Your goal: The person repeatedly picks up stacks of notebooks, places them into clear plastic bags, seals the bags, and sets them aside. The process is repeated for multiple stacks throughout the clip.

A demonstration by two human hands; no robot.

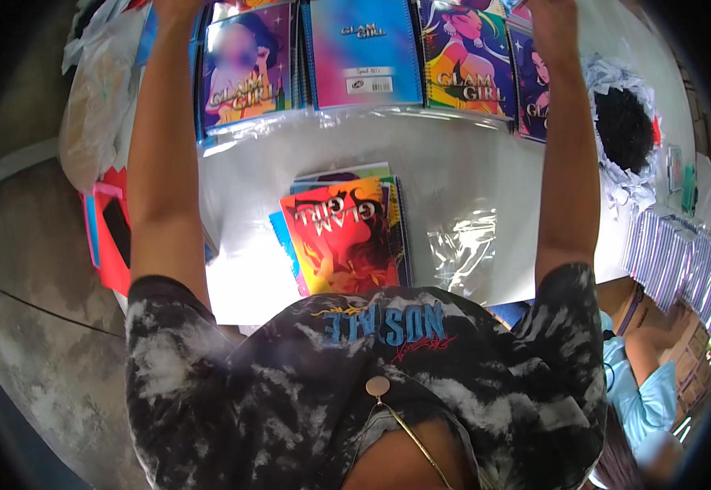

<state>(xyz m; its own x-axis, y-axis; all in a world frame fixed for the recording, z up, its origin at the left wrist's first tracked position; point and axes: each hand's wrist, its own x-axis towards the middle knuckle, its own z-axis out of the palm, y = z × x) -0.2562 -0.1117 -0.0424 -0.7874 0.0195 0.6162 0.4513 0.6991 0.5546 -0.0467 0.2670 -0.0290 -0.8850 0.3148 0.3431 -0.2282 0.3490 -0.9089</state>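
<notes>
Reaching across the white bench [249,175] in the head view, the left hand [177,6] and the right hand [547,12] are cut off by the upper edge, so whether either grip is apart, together or clamped on something cannot be told. Nearest them, a row of spiral notebooks [363,53] is laid along the far side. Close to the body, a notebook stack [343,241] is topped by a red-and-orange cover, with clear plastic film [463,249] spread to its right.
</notes>
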